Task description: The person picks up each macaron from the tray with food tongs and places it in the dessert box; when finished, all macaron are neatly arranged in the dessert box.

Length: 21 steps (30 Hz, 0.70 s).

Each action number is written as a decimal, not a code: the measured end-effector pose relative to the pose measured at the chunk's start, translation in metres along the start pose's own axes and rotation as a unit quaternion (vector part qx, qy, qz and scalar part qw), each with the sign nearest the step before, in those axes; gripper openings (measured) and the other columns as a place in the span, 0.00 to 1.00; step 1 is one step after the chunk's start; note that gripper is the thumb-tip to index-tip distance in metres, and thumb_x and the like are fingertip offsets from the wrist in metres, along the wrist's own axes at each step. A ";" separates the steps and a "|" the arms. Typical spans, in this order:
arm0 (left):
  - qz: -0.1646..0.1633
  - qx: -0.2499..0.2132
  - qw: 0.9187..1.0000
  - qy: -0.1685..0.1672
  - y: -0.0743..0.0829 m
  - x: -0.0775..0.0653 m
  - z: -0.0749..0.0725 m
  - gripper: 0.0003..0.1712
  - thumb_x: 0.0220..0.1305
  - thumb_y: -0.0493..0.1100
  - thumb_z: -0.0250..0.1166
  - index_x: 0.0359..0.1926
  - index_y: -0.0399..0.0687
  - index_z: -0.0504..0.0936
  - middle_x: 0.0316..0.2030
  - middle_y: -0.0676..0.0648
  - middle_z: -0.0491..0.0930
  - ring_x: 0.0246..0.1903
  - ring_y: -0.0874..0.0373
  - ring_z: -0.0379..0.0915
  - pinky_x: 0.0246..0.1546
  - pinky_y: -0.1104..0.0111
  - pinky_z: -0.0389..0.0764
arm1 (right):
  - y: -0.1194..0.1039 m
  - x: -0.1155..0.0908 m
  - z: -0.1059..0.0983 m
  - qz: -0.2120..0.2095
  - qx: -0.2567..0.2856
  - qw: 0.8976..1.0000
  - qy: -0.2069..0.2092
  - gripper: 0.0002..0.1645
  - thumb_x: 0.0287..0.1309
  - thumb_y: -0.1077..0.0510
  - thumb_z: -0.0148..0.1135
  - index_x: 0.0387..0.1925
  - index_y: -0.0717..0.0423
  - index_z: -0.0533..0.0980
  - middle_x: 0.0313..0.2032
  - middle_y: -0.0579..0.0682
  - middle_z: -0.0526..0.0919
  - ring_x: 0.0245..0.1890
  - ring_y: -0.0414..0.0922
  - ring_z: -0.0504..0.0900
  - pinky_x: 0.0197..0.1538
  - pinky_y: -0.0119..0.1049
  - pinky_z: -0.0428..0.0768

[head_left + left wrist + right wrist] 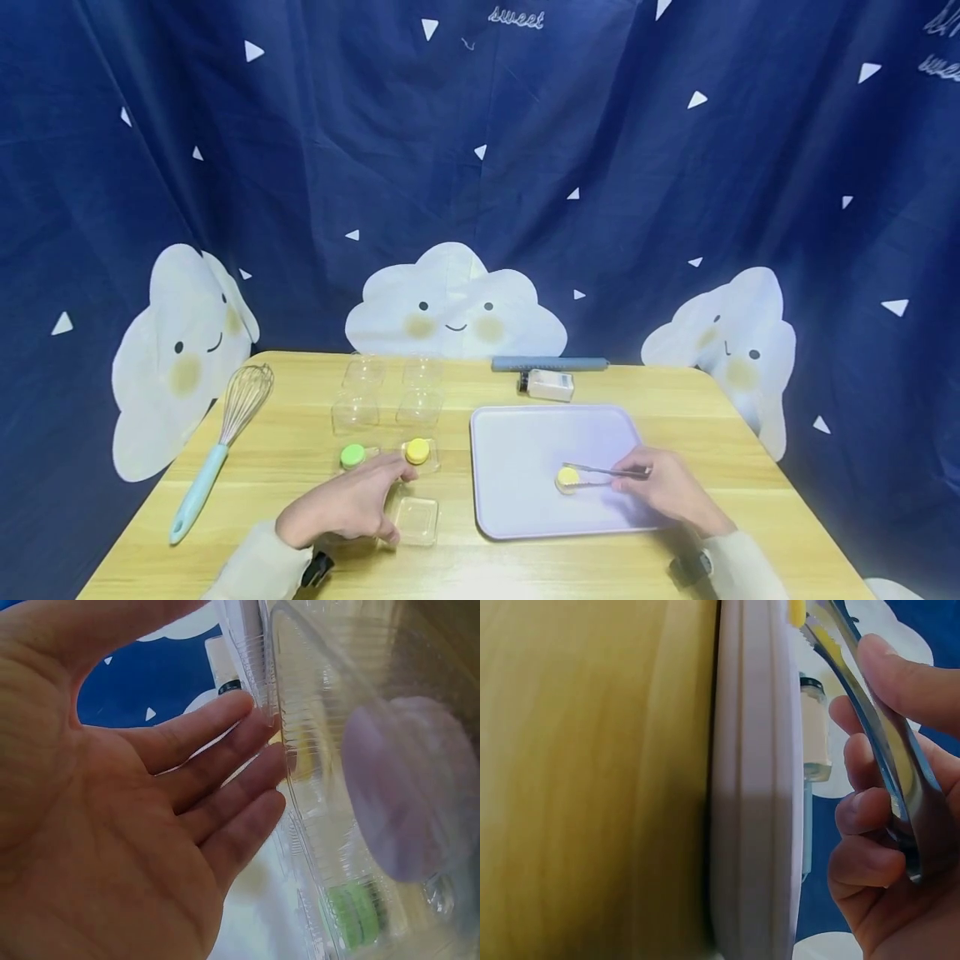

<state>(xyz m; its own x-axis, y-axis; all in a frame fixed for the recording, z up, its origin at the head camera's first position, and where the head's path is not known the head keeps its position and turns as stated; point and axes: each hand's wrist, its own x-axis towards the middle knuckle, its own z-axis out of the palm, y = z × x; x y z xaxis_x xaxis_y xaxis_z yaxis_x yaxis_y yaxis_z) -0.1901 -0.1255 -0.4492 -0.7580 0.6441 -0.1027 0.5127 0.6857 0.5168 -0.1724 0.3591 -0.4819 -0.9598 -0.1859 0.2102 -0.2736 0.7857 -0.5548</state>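
My right hand (671, 487) holds metal tongs (600, 471), thumb on one arm and fingers curled round the other. Between the tong tips is a yellow macaron (567, 477) over the lilac tray (517, 475); whether it touches the tray I cannot tell. My left hand (348, 504), fingers loosely extended, is beside a clear plastic box (417, 521); its fingertips meet clear plastic in the left wrist view. A purple macaron (405, 787) shows through that plastic, hidden from the head view. Behind the hand, a green macaron (352, 455) and another yellow macaron (417, 451) sit in clear boxes.
Several clear plastic pieces (356, 410) stand at the back left. A whisk (210, 471) with a pale blue handle lies along the left side. Behind the tray are a black-capped bottle (549, 385) and a blue-grey rod (551, 364). A dark blue curtain (480, 183) hangs beyond the table.
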 end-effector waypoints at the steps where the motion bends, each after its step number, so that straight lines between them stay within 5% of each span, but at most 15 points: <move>1: 0.000 0.002 1.000 0.001 0.000 0.000 0.000 0.43 0.39 0.49 0.83 0.59 0.43 0.78 0.59 0.47 0.77 0.66 0.40 0.70 0.68 0.43 0.72 | 0.000 0.000 0.000 -0.001 -0.004 1.000 -0.002 0.10 0.46 0.52 0.79 0.32 0.39 0.87 0.31 0.32 0.86 0.34 0.27 0.80 0.42 0.27 0.81; 21: -0.045 -0.010 0.999 0.015 0.001 0.001 0.003 0.45 0.38 0.50 0.84 0.60 0.43 0.79 0.68 0.40 0.72 0.71 0.36 0.63 0.70 0.37 0.66 | 0.002 0.000 0.004 -0.079 -0.071 0.994 -0.015 0.12 0.45 0.56 0.78 0.35 0.42 0.86 0.33 0.33 0.87 0.37 0.31 0.82 0.46 0.37 0.85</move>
<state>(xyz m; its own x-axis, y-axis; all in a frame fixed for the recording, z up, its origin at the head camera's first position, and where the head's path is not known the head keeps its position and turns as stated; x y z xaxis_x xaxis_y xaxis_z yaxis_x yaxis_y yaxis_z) -0.1888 -0.1232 -0.4517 -0.8123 0.5698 -0.1246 0.4341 0.7332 0.5234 -0.1731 0.3580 -0.4859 -0.9077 -0.3289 0.2605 -0.4113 0.8203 -0.3975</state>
